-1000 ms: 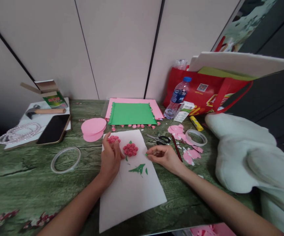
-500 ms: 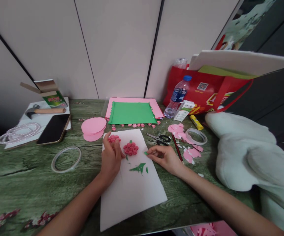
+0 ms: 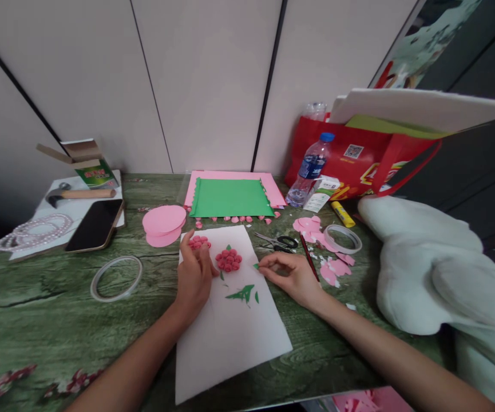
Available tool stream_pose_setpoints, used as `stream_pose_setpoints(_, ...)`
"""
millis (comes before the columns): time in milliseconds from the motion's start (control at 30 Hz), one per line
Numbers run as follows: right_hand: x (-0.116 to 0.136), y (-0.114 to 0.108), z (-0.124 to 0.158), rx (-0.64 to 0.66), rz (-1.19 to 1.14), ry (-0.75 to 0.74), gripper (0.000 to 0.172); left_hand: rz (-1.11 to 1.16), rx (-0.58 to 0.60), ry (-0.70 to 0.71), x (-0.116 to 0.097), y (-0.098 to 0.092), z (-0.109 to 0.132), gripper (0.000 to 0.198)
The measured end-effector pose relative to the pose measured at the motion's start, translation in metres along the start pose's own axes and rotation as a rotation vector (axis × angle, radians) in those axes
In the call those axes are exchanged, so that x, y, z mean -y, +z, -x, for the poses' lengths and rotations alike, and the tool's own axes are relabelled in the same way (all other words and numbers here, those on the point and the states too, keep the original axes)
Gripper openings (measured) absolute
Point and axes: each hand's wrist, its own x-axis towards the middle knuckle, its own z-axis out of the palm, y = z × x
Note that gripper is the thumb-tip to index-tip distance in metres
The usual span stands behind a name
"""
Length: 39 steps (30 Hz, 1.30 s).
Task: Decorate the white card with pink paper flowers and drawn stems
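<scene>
A white sheet (image 3: 225, 355) lies in front of me. My left hand (image 3: 194, 274) rests on its upper left part, thumb and fingers apart, partly covering a cluster of pink rolled paper flowers (image 3: 198, 242). To the right of that hand sits a second, redder cluster of paper roses (image 3: 229, 260), a green tip showing above it. My right hand (image 3: 290, 276), at the sheet's right edge, pinches a small green paper leaf (image 3: 256, 266) between thumb and finger. Green paper scraps (image 3: 242, 294) and a small cut leaf (image 3: 256, 297) lie lower on the sheet.
Scissors (image 3: 279, 242), a dark red pencil (image 3: 309, 257), pink paper scraps (image 3: 335, 269) and a tape roll (image 3: 342, 238) lie to the right. Behind are green card (image 3: 232, 197) and a bottle (image 3: 311, 171). At left are another tape roll (image 3: 117, 278), a phone (image 3: 95, 225) and a hammer (image 3: 82, 194).
Almost nothing differs. The view has shifted very slightly; both hands keep their places, the right one still pinching the green leaf.
</scene>
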Motion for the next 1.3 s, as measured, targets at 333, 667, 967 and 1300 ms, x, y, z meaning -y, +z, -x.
stream_pose_setpoints(333, -0.013, -0.002, -0.007, 0.127, 0.266, -0.238, 0.015, 0.005, 0.013, -0.006, 0.001, -0.001, 0.0, 0.054)
stream_pose_setpoints(667, -0.017, 0.017, -0.019, 0.115, 0.243, -0.123, 0.013, 0.0, 0.004, -0.008, 0.0, 0.0, 0.0, 0.053)
stream_pose_setpoints(967, -0.021, 0.023, -0.022, 0.137, 0.08, 0.006, 0.007, 0.009, 0.004, -0.043, 0.0, 0.0, -0.001, 0.049)
stream_pose_setpoints(1300, -0.016, 0.021, -0.031, 0.234, 0.16, 0.075, 0.007, -0.002, 0.0, -0.048, 0.0, 0.0, -0.001, 0.052)
